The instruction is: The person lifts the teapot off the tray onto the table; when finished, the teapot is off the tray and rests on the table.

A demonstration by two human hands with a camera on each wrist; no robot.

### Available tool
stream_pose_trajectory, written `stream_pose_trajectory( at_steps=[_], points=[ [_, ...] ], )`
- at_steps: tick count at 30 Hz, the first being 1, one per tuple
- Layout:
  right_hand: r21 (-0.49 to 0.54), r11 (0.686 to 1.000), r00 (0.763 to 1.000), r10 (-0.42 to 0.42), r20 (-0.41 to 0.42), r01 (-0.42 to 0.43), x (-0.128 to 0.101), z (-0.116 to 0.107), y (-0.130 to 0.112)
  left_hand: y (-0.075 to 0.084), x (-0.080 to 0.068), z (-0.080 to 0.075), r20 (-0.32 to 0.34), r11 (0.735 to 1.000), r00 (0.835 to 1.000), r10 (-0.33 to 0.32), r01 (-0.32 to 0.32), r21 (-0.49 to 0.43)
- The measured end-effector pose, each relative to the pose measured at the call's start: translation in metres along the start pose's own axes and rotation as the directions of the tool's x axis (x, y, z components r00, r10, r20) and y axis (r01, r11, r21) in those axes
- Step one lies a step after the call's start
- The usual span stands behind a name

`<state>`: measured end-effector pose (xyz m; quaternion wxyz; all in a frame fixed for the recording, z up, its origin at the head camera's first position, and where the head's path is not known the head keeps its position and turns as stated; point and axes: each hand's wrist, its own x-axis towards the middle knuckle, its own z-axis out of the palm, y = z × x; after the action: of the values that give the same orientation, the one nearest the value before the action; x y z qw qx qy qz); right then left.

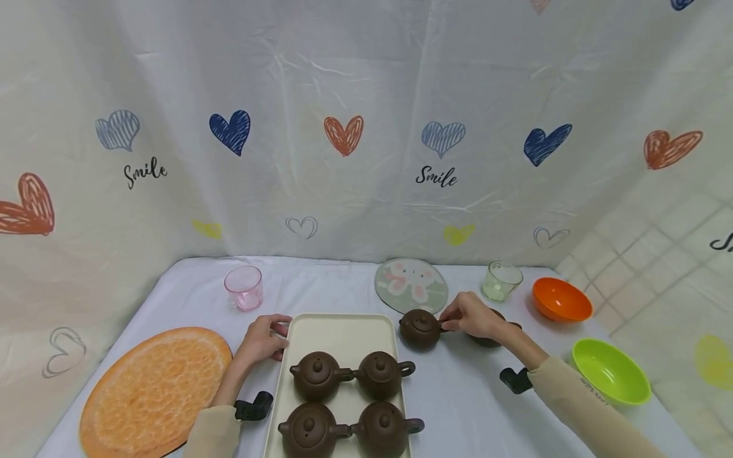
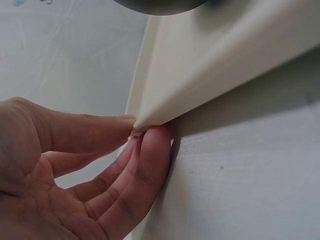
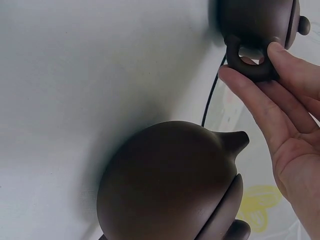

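Right hand [image 1: 471, 316]: fingers pinching the teapot's handle [image 3: 254, 74], thumb on one side of the loop
Teapot [image 1: 420, 334]: just right of the tray [image 1: 343, 334], near its far end; can't tell if its base is off the surface [image 1: 458, 407]
Left hand [image 1: 265, 341]: thumb and fingers pinching the tray's rim, left side, far end
Tray load: four teapots [image 1: 319, 378] in two rows on its near part, far part bare
Spare teapot [image 3: 165, 185]: farther right of the tray, under the right wrist, not held
Teapot handling: looks like fired clay, so probably stiff, some heft for its size, chips if knocked; matte skin, likely not very slippery
Lid [image 1: 426, 324]: looks loose, could slide if tilted, keep level
Grip spot: handle loop is right, palm under the belly as backup; skip the knob [image 3: 303, 25]
Tray handling: thin rim, looks rigid and light, pinch works for steadying
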<state>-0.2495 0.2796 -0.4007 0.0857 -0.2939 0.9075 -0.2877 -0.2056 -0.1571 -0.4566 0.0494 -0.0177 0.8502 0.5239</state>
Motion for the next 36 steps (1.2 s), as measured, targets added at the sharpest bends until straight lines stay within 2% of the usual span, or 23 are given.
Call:
stream_pose_trajectory(
  at_steps=[11, 16, 22, 27, 30, 33, 36],
  points=[
    [-0.012, 1.000, 0.999, 0.017, -0.027, -0.017, 0.001, 0.001, -0.004, 0.002, 0.000, -0.002, 0.004, 1.000, 1.000, -0.005, 0.005, 0.006],
    [-0.027, 0.999, 0.996, 0.027, -0.086, -0.029, 0.003, 0.001, -0.009, 0.002, 0.000, -0.002, 0.007, 1.000, 1.000, -0.005, 0.005, -0.003],
    [-0.003, 1.000, 0.986, 0.019, -0.165, -0.019, 0.006, -0.001, -0.022, 0.002, 0.000, -0.002, 0.009, 1.000, 1.000, -0.005, 0.005, -0.002],
    [0.069, 0.998, 0.986, -0.004, -0.164, 0.015, 0.006, 0.003, -0.039, 0.002, -0.001, -0.001, 0.013, 1.000, 1.000, -0.003, 0.003, 0.001],
    [0.070, 0.998, 0.986, 0.012, -0.168, 0.000, 0.004, 0.008, -0.053, 0.002, -0.001, -0.001, 0.010, 1.000, 1.000, -0.013, 0.013, -0.013],
    [0.011, 0.999, 0.974, 0.050, -0.221, -0.049, 0.001, 0.011, -0.065, 0.002, -0.001, -0.001, 0.015, 1.000, 1.000, -0.005, 0.005, -0.011],
    [-0.036, 0.995, 0.952, 0.079, -0.294, -0.093, -0.001, 0.014, -0.073, 0.002, -0.001, -0.001, 0.008, 1.000, 1.000, -0.001, 0.001, -0.008]
  ],
)
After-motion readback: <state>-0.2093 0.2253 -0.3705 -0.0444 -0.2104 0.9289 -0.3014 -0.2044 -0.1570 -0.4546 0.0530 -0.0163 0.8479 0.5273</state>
